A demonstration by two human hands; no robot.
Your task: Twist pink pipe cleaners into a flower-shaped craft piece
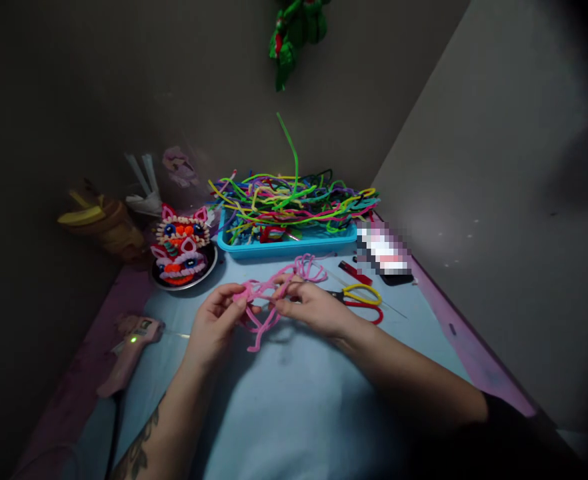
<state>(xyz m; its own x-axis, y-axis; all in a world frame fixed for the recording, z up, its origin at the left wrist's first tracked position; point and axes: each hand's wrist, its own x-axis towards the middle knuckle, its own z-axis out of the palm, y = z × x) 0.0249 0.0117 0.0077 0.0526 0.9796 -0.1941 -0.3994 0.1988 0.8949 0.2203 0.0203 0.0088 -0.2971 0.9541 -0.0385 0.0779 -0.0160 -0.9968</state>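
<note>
Pink pipe cleaners [261, 327], bent and tangled together, hang between my two hands above the blue table cover. The fingers of my left hand [220, 317] pinch the bundle at its left end. My right hand [309, 303] grips pink strands at the other side, thumb and fingers closed together. One bent end dangles below the hands, and more pink loops [310, 268] spread out behind my right hand. Beside that hand lie scissors [361, 297] with one yellow and one red handle, their blades partly hidden.
Colourful pipe cleaners [294, 200] overflow a blue tray [289, 250] at the back. A bowl [194, 283] holds decorated animal-face figures [181, 243]. A pink glue gun [131, 350] with a lit green light lies left, its cord trailing forward. A blurred phone [397, 273] and red lighter [357, 273] lie right.
</note>
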